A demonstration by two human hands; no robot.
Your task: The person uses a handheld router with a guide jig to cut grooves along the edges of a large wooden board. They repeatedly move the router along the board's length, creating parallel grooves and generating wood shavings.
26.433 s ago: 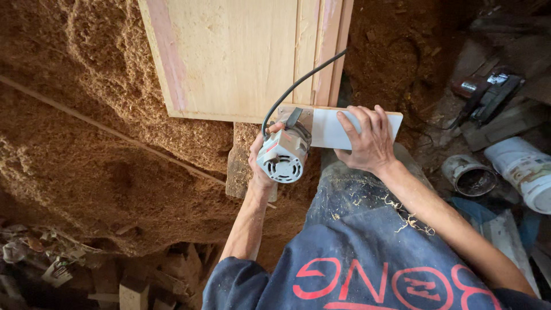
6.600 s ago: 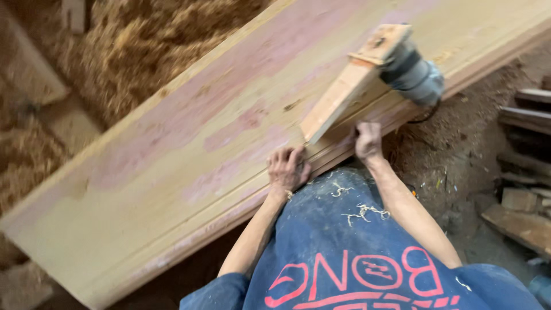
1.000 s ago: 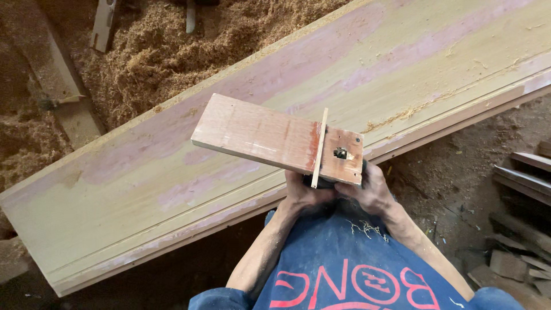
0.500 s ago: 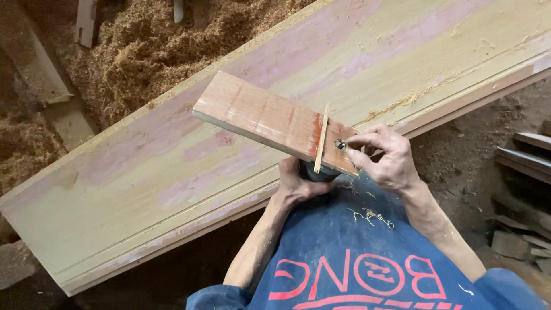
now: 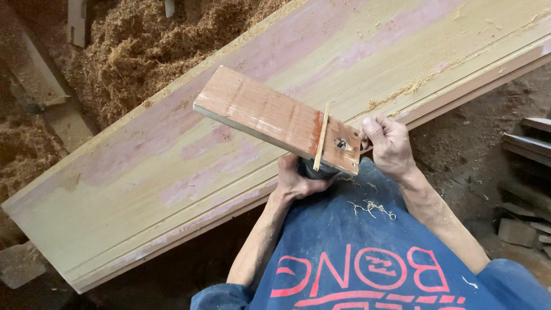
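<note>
I hold a router turned upside down over my lap, so its long reddish wooden base board (image 5: 258, 115) faces up. A thin wooden guide strip (image 5: 321, 136) crosses the board, and a hole with the cutter (image 5: 341, 143) shows near the board's end. My left hand (image 5: 298, 179) grips the dark router body (image 5: 319, 169) under the board. My right hand (image 5: 390, 146) grips the board's right end beside the cutter. Behind lies a long pale plank (image 5: 241, 120) with pinkish stains and a grooved near edge.
Heaps of sawdust and shavings (image 5: 143, 46) lie beyond the plank. Wood offcuts (image 5: 528, 224) are stacked on the dirt floor at the right. A timber piece (image 5: 51, 97) lies at the left. Shavings cling to my blue shirt (image 5: 373, 206).
My right hand has shifted from over the cutter hole to the board's right end. The board has lifted slightly and the view has moved a little closer.
</note>
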